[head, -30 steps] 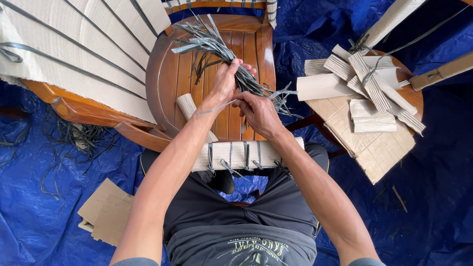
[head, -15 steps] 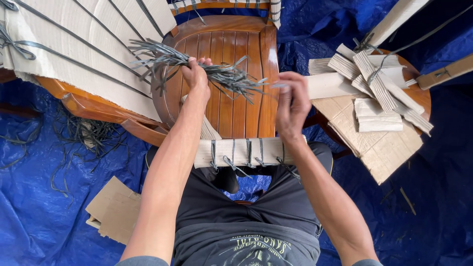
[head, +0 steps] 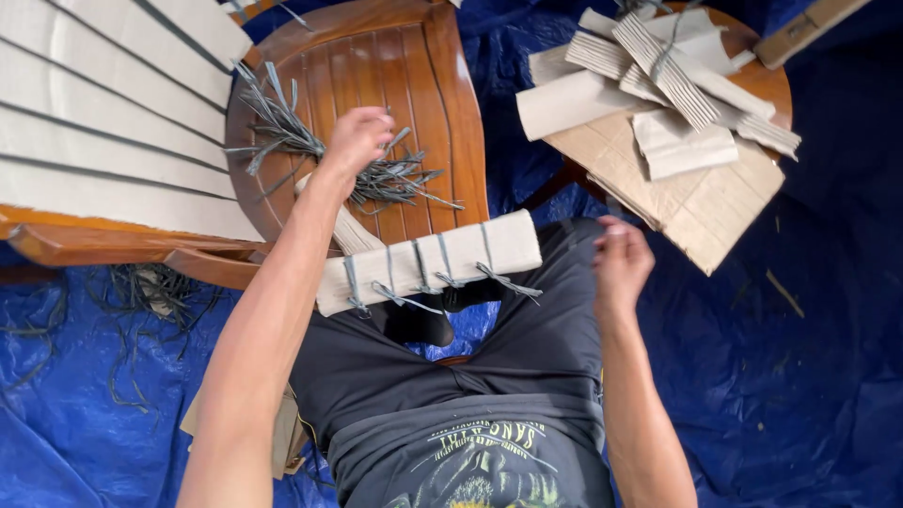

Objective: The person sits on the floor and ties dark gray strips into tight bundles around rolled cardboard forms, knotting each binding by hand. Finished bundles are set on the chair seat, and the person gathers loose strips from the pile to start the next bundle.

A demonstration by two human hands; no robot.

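Two bare hands work over a dark wooden chair seat (head: 428, 94) that stands on a blue tarp (head: 800, 329). The left hand (head: 356, 141) is clenched around a bundle of grey strips (head: 282, 132), held over the middle of the seat, its ends fanning toward the seat's left edge. The right hand (head: 619, 263) hovers past the seat's front right corner, fingers curled shut; whether it holds anything cannot be told. A cardboard-wrapped rail (head: 428, 263), tied with grey strips, runs along the seat's front edge. Folded cardboard pieces (head: 658, 103) are piled on a round wooden table (head: 767, 80) to the right.
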